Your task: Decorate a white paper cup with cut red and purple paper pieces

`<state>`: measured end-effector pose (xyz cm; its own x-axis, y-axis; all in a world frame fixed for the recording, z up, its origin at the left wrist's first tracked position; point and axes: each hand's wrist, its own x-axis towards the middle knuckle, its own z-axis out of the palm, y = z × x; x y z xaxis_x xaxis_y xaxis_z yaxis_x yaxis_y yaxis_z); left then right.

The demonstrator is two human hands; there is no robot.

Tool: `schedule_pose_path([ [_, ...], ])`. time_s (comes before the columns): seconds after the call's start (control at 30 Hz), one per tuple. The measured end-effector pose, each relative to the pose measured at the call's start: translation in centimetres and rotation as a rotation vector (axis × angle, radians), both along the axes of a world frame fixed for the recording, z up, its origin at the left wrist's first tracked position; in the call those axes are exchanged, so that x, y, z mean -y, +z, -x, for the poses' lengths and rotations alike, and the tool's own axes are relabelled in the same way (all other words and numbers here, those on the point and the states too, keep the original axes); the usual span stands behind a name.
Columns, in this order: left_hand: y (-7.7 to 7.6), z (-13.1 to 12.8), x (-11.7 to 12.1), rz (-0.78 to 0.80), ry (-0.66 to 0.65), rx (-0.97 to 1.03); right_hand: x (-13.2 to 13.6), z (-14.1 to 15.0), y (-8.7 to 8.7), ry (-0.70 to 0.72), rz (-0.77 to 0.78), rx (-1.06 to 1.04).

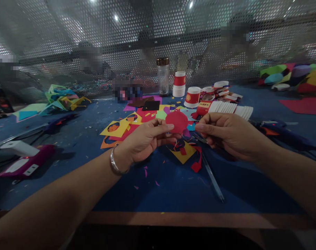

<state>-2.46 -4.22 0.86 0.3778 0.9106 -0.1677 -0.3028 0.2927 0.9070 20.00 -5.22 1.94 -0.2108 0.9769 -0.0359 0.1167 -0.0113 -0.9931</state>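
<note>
A round piece of red paper (176, 121) is pinched between the thumb and fingers of my left hand (149, 137), held up above the paper pile. My right hand (225, 133) is just to its right, apart from the disc, with thumb and forefinger pressed together. What those fingertips hold, if anything, is too small to tell. A dark pointed tool, like scissors (200, 139), shows under the right hand; most of it is hidden. Below lie yellow paper offcuts (183, 154) and red scraps (197, 165). A clear pen (212, 177) slants toward the table's front edge.
Cut coloured sheets (115, 128) cover the middle of the blue table (116, 194). Behind stand paper cups (192, 97), a stack lying sideways (225, 108) and a glass bottle (163, 78). Glue guns (283, 133) lie right and left; a purple power strip (30, 161) sits left.
</note>
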Motion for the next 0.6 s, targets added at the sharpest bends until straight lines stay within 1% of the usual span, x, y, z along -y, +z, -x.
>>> schedule_pose_path([
  [0.07,0.04,-0.1,0.16,-0.001,-0.018,0.048,-0.01,0.01,-0.14,-0.016,-0.012,-0.018],
  [0.13,-0.03,-0.17,0.25,-0.009,-0.026,0.044,-0.02,0.04,-0.24,-0.033,-0.03,-0.034],
  [0.27,-0.22,-0.12,0.32,-0.005,-0.054,-0.052,-0.04,0.1,-0.29,-0.087,-0.048,-0.068],
  [0.37,-0.23,-0.06,0.48,0.011,-0.113,-0.104,-0.02,0.15,-0.26,-0.123,-0.078,-0.092],
  [0.5,-0.3,-0.22,0.86,0.004,-0.205,-0.127,0.05,0.14,-0.26,-0.081,-0.113,-0.094],
  [0.6,-0.46,-0.43,1.05,-0.005,-0.206,-0.129,0.08,0.12,-0.31,-0.042,-0.113,-0.075],
])
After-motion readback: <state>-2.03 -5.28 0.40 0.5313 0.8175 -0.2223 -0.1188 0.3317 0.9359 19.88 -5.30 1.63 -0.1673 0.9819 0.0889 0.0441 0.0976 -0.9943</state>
